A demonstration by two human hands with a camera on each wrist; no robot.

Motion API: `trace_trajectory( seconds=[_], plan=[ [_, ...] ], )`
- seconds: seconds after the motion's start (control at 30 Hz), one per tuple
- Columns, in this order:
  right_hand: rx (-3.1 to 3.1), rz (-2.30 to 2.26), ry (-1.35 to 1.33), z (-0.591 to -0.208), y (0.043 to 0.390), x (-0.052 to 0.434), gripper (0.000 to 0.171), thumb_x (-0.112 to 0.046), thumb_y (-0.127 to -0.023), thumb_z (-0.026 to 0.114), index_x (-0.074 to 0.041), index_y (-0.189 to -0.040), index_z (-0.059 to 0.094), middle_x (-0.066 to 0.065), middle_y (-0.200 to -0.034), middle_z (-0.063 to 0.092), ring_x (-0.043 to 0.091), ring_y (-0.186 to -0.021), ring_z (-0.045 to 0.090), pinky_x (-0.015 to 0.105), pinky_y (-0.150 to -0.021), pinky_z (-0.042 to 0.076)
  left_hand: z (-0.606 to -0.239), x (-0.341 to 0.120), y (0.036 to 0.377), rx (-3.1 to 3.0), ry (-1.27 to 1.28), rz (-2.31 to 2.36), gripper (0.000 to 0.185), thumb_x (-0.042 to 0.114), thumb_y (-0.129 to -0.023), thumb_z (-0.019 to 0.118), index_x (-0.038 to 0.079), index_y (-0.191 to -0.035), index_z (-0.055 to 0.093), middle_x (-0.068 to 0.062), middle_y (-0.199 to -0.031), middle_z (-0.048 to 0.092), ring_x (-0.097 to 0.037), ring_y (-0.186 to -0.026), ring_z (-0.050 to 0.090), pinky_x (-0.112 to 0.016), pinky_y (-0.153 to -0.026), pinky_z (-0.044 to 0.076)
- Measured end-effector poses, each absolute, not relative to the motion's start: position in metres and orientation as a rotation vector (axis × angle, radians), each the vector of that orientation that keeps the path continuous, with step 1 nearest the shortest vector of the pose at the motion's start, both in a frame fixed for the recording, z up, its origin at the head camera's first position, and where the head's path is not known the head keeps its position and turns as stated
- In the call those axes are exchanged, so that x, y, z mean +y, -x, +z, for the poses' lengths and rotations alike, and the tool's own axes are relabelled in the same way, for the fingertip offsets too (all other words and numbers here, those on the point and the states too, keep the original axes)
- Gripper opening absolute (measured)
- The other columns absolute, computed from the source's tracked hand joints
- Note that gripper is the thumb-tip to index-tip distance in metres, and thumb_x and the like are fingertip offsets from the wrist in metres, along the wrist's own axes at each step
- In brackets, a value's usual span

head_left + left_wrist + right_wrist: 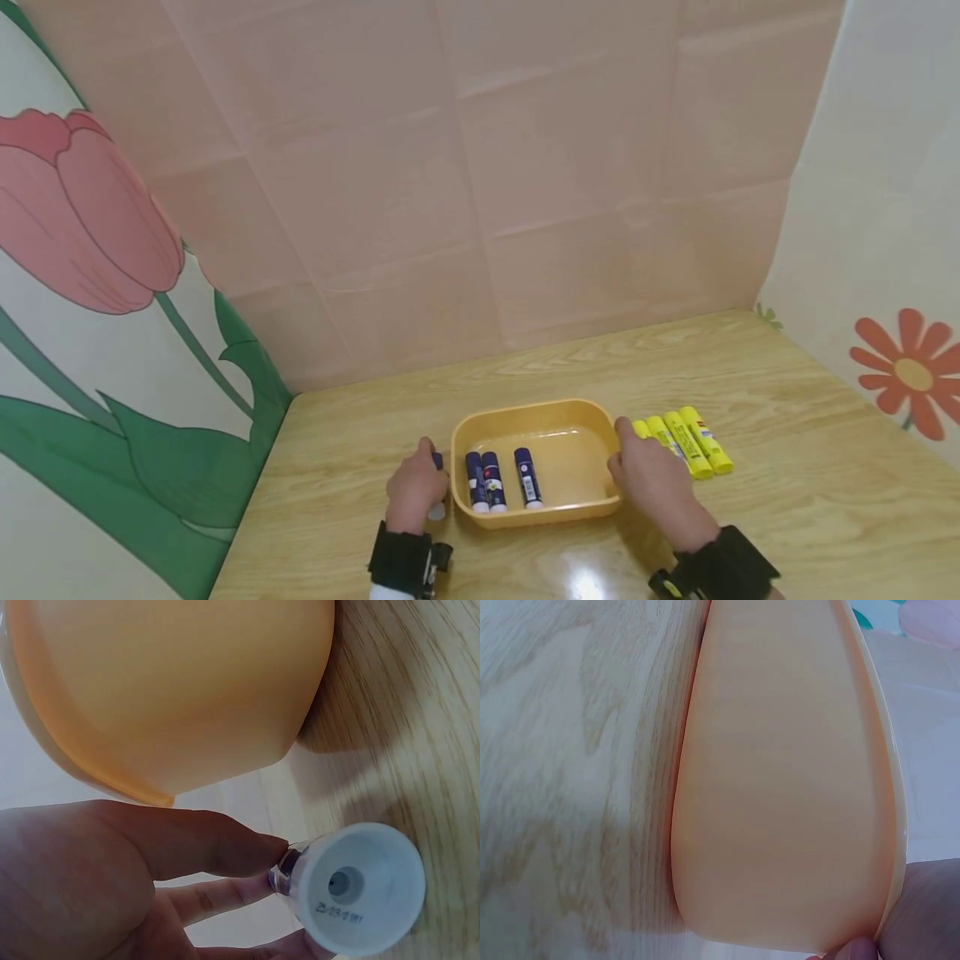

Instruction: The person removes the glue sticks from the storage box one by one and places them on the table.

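Head view: left hand [415, 492] pinches a glue stick [437, 483] beside the tray [536, 412].

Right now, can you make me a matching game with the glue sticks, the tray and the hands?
1. blue glue sticks
2. yellow glue sticks
3. left hand
4. right hand

A. touches the tray's right rim
B. lie inside the tray
C. lie on the table, right of the tray
D. holds a blue glue stick

Pairs: 1-B, 2-C, 3-D, 4-A
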State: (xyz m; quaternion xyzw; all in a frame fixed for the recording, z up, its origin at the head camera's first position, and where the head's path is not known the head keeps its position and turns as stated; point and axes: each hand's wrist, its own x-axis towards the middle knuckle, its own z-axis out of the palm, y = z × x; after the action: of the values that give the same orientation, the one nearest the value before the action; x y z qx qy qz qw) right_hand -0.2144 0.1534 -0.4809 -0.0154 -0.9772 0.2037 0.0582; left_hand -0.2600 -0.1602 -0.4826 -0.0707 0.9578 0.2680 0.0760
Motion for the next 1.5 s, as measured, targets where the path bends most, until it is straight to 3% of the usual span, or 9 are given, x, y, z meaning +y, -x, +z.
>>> trace_trajectory(
  seconds=[0.27,0.93,1.5],
  plan=[
    [-2.984,0.619,0.062,-0.482,0.215,0.153,0.039,-0.011,-0.090,0.054,0.002,-0.126,0.045,0.008,-0.064,0.048,0.022,-0.053,0.045,0.034,-0.046,0.036,-0.482,-0.161,0.260,2.861,0.227,0.811,0.042,0.017,-0.094,0.062,0.006,-0.133,0.050,-0.017,-0.092,0.063,-0.029,-0.071,0.057,-0.046,-0.071,0.045],
    [-2.954,0.620,0.047,-0.483,0.215,0.152,0.034,-0.011,-0.089,0.054,0.000,-0.120,0.046,0.006,-0.062,0.047,0.021,-0.051,0.044,0.035,-0.044,0.035,-0.478,-0.160,0.259,2.867,0.241,0.781,0.047,0.022,-0.096,0.061,0.005,-0.139,0.048,-0.019,-0.098,0.064,-0.030,-0.074,0.057,-0.048,-0.073,0.046],
    [-2.968,0.609,0.058,-0.483,0.216,0.153,0.035,-0.011,-0.089,0.055,0.000,-0.122,0.046,0.007,-0.062,0.048,0.022,-0.052,0.045,0.035,-0.044,0.035,-0.472,-0.158,0.256,2.867,0.244,0.707,0.054,0.023,-0.096,0.061,0.003,-0.144,0.045,-0.020,-0.097,0.064,-0.027,-0.069,0.057,-0.043,-0.068,0.046]
  ],
)
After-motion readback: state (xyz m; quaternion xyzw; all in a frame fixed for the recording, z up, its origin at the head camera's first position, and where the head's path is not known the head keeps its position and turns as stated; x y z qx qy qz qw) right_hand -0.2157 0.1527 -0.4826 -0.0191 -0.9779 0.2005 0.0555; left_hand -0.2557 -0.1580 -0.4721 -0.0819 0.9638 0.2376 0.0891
